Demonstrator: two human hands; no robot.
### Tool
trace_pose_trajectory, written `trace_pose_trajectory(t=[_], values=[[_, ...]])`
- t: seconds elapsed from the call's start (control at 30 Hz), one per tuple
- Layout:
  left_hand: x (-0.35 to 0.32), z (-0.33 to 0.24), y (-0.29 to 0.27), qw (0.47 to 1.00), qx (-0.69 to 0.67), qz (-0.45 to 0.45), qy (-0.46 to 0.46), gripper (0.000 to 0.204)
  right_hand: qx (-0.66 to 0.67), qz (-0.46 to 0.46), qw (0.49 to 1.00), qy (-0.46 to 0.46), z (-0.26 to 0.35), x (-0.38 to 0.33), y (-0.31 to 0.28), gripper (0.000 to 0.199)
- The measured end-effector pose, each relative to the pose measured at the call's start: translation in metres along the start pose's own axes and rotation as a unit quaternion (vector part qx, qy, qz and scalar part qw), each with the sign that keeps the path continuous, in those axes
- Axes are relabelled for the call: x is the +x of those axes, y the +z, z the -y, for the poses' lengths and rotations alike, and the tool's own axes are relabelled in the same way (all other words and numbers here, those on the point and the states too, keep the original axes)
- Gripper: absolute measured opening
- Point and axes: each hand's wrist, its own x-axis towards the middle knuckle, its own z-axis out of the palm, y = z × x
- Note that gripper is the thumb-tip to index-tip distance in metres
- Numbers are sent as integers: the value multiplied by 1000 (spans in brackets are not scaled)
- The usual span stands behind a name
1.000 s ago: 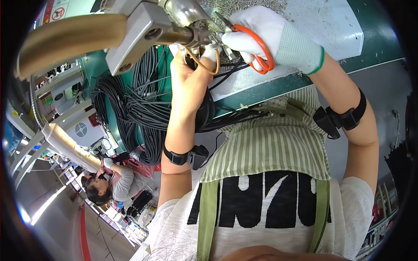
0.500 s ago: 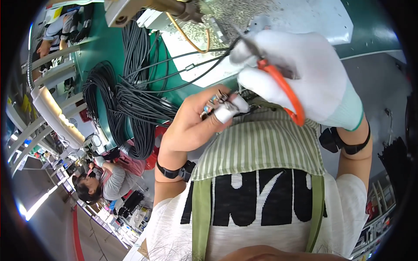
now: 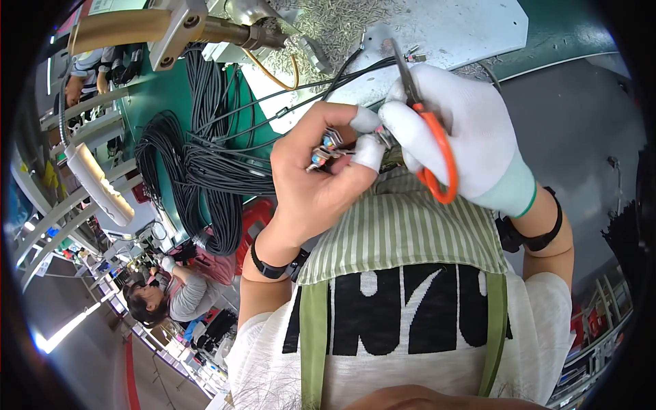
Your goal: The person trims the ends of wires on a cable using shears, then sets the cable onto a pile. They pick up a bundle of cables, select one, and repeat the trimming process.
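Orange-handled scissors [image 3: 441,160] in closed R grip [image 3: 456,130], L grip [image 3: 311,181] pinching connectors [image 3: 320,157], blk cables [image 3: 222,167], metal bits [image 3: 328,24] beyond

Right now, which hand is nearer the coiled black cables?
Left: the left hand sits just right of the coiled black cables; the right hand, holding orange-handled scissors, is farther right.

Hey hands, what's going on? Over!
Left hand: holding small metal connectors. Right hand, gloved: holding orange-handled scissors. Black cables heaped to the left.
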Motion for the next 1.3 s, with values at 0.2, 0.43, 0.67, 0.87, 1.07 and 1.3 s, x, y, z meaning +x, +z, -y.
trace_pose_trajectory(t=[0.2, 0.43, 0.67, 0.87, 1.07, 1.3], values=[[0, 8, 1, 994, -63, -89, -15, 24, -409, -198, 828, -330, -18, -3, 17, 16], [-1, 15, 11, 991, -11, -118, 62, 24, -289, -65, 934, -201, -17, -13, 21, 16], [-2, 17, -1, 986, 63, -50, 146, 23, -198, -26, 958, -206, -14, -9, 20, 16], [-7, 16, 2, 989, -103, -108, -5, 19, -263, -90, 926, -255, -22, 0, 27, 16], [-4, 17, 2, 992, -79, -100, -6, 17, -249, -13, 955, -161, -17, 0, 23, 12], [0, 26, -3, 970, -176, -74, -147, 16, -119, 62, 981, -140, -37, 7, 19, 18]])
